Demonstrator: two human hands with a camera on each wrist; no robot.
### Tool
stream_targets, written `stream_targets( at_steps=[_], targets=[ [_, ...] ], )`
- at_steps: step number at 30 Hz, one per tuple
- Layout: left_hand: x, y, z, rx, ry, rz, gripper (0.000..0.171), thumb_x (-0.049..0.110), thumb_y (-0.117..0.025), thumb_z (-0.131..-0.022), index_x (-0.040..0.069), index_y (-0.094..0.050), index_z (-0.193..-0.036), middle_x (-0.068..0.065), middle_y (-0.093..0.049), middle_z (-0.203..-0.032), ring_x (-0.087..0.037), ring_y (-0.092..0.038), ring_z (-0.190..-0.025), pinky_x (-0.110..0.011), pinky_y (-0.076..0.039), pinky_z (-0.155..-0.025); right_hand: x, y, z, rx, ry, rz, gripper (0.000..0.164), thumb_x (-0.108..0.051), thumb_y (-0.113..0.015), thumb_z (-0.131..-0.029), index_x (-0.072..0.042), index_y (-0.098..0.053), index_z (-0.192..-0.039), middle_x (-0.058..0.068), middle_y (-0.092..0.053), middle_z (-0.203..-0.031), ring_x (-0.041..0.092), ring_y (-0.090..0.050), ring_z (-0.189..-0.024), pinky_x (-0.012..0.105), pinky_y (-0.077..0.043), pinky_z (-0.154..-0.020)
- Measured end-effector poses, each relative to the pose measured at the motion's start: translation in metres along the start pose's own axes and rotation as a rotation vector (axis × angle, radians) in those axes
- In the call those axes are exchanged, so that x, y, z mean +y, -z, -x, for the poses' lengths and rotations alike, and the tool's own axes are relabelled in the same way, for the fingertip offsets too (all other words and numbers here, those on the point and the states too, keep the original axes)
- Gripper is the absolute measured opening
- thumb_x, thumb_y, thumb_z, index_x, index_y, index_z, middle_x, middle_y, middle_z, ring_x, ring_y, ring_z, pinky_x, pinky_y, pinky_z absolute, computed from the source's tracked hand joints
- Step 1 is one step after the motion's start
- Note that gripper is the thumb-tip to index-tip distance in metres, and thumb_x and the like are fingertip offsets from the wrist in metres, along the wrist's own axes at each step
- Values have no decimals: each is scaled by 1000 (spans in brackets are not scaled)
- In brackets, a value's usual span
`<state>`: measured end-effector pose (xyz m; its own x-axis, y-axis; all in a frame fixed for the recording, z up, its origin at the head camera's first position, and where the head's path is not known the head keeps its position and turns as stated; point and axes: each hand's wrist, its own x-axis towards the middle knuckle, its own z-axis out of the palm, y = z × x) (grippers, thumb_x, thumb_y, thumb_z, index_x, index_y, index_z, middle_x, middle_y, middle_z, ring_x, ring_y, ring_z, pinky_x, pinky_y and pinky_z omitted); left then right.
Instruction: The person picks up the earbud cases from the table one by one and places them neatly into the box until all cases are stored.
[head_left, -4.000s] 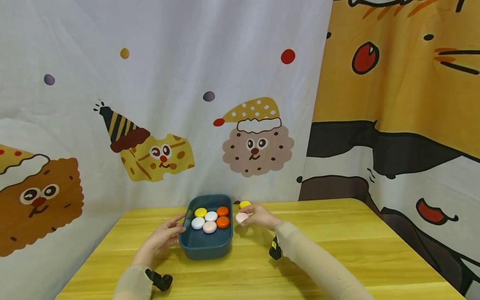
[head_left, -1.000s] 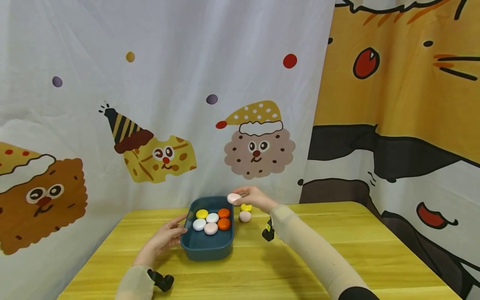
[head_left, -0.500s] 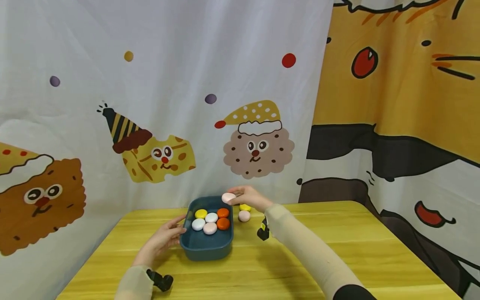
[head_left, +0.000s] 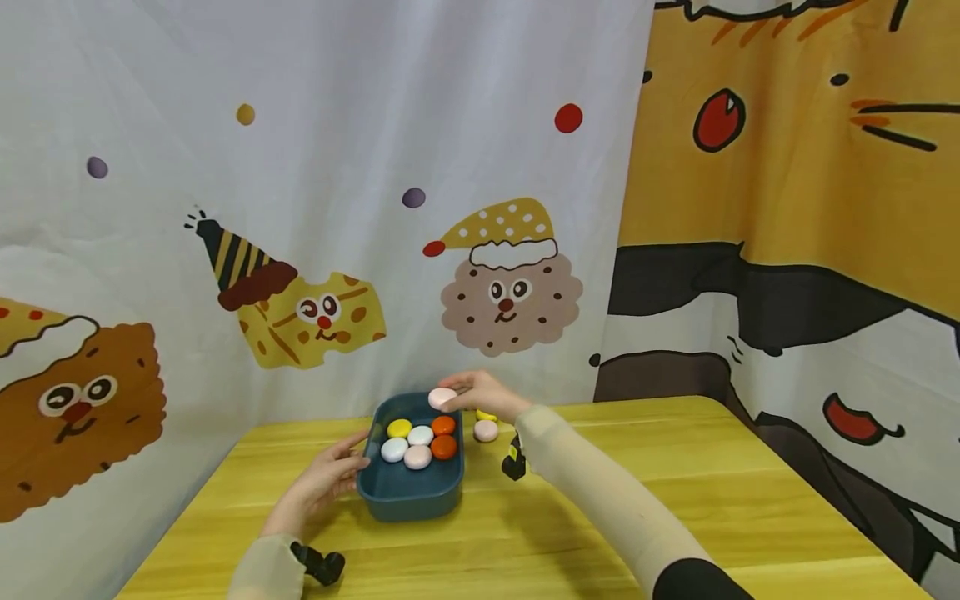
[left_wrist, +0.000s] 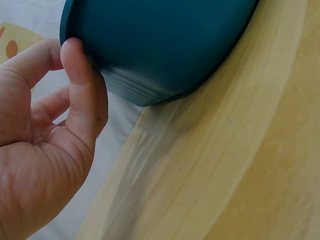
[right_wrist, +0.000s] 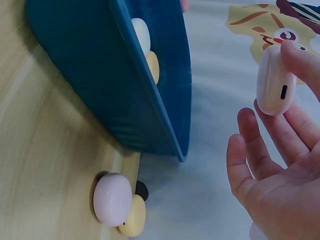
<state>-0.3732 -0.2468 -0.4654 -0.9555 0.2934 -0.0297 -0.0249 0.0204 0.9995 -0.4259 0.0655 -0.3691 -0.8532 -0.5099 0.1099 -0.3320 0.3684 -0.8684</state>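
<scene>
A blue-green open box (head_left: 408, 507) stands on the table with several round, glossy pebble-like pieces inside: yellow (head_left: 399, 428), white, orange and pale pink. My left hand (head_left: 327, 475) holds the box's left side, thumb and finger meeting at the rim (left_wrist: 66, 25). Over the box's back right corner, my right hand (head_left: 487, 393) pinches a pale pink round piece (right_wrist: 276, 82). A small dark slot shows on its edge in the right wrist view. On the table right of the box lie another pink piece (head_left: 486, 431) and a yellow piece (right_wrist: 133, 218), partly hidden behind it.
The wood-grain table (head_left: 600, 517) extends to both sides and toward me. A white curtain (head_left: 337, 167) with cartoon prints hangs at the table's back edge. Each wrist wears a small black camera (head_left: 318, 564).
My right hand has lifted a pink piece from beside the box and carried it left over the back right corner. My left hand has stayed on the box.
</scene>
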Motion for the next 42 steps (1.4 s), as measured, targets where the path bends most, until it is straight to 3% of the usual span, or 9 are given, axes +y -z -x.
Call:
stream_targets(
  at_steps=[5,15,24,32,37,42],
  targets=[
    [-1,0,0,-24,-16,6,69,5,-54,-96,2,-17,-154,-17,-52,-111,-16,-59,-78,-24,-52,-62,1,-6,-3,-3,-5,-15,46,-23,-77,-83,-15,-65,-126,0,-62,-124,18,-57,-110,39,-46,-95],
    [-2,0,-3,3,-3,4,66,4,-53,-96,4,-21,-154,-20,-49,-111,-16,-56,-77,-22,-51,-61,-5,-13,-10,-5,11,25,48,-26,-79,-81,-16,-65,-127,-2,-62,-125,19,-55,-115,36,-47,-93],
    [0,0,-1,-6,-12,-1,69,6,-55,-96,3,-19,-154,-16,-51,-108,-17,-58,-79,-24,-52,-62,-6,-21,-15,-36,14,0,43,-23,-79,-81,-18,-68,-122,-2,-64,-120,15,-59,-106,35,-48,-91],
    [2,0,0,7,-1,-13,66,6,-53,-97,3,-20,-154,-16,-51,-108,-16,-57,-76,-22,-51,-61,-9,-31,-17,-68,4,39,49,-28,-77,-83,-15,-65,-128,-6,-64,-119,15,-59,-106,39,-46,-95],
    [1,0,-1,4,-3,-3,65,5,-53,-97,2,-21,-154,-17,-51,-109,-15,-57,-76,-22,-51,-61,-7,-40,-22,-64,-14,9,44,-25,-79,-81,-15,-68,-123,-4,-65,-113,15,-60,-101,38,-48,-91],
    [2,-1,0,13,3,0,65,4,-53,-97,1,-22,-153,-19,-51,-111,-17,-57,-78,-22,-51,-61,-6,-47,-26,-57,-44,-7,40,-25,-80,-80,-19,-70,-118,-3,-66,-115,16,-60,-103,44,-46,-96]
  ],
)
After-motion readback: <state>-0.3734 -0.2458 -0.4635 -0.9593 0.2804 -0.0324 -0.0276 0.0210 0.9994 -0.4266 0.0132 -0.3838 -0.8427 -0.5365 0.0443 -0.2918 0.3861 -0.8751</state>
